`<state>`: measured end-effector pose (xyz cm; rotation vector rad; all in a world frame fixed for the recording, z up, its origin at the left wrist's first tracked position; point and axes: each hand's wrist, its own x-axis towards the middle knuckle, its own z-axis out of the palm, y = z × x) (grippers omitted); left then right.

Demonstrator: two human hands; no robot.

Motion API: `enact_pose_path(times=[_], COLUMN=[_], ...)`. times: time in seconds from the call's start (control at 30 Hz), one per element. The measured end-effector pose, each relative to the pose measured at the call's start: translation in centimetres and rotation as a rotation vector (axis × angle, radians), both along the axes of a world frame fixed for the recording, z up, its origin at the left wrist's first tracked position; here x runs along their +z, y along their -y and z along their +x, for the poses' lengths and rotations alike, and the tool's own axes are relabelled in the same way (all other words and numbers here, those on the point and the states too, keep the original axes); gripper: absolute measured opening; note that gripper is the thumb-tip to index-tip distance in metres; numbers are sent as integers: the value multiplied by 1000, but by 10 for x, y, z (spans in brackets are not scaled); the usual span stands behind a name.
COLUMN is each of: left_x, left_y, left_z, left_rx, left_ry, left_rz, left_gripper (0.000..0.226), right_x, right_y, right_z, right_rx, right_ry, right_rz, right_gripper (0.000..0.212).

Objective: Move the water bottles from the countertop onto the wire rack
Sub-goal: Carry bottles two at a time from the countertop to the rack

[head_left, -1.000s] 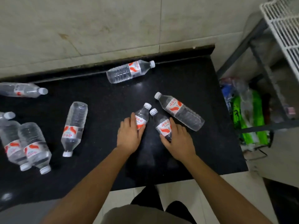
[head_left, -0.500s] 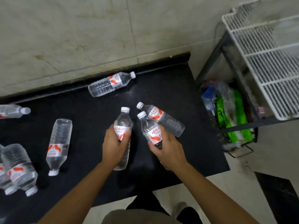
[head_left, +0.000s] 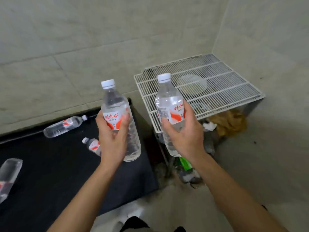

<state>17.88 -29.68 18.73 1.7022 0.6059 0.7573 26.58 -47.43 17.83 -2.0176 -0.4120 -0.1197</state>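
- Both bottles are now lifted off the worktop [head_left: 50, 173]; a second ago they were lying on it under the person's palms.
- The left hand [head_left: 112, 139] is holding the left bottle [head_left: 117, 113] upright, fingers wrapped around its label, above the worktop's right edge.
- The right hand [head_left: 184, 133] is gripping the right bottle [head_left: 168, 104] upright, just in front of the rack's near-left corner.
- The wire rack [head_left: 217, 77] is standing right of the worktop; a faint round clear shape is resting on it.
- Several bottles are still lying on the worktop, one [head_left: 64, 126] near its back edge.
- Likely next: setting both bottles down on the rack.
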Motion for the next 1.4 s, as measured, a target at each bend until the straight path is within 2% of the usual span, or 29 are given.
enact_pose_path(times=[0.1,0.2,0.3,0.43,0.5,0.57,0.67,0.87,1.03,1.3,1.4], left_x=[22,43,56,63,60,54,45,46,40,15,14], left_y=[68,110,130,130,123,115,106,71,30,2,1], left_z=[24,54,82,127,155,185,237,332,407,462,464], left_rx=[-51,-121,-115,-80,-91,-90,-90,-179,-166,-166,-198], left_ry=[44,37,54,110,102,103,118,115,63,5,-44], left_rz=[16,11,3,-28,-51,-79,-72,-78,11,-13,41], left_gripper=[64,64,63,61,58,54,59,62,68,74,77], right_x=[23,37,46,59,59,55,51,53,43,33,29], right_y=[66,112,139,153,158,162,156,110,58,0,-3], right_z=[29,59,91,139,161,184,233,335,407,455,460], right_rx=[-4,-18,-12,-32,-35,-25,-19,41,100,119,205], right_ry=[26,39,60,73,73,68,61,109,181,-25,-61], right_rz=[-18,4,-12,-84,-115,-140,-187,-193,-299,-25,-53], right_gripper=[86,85,84,93,83,60,54,63,75,48,56])
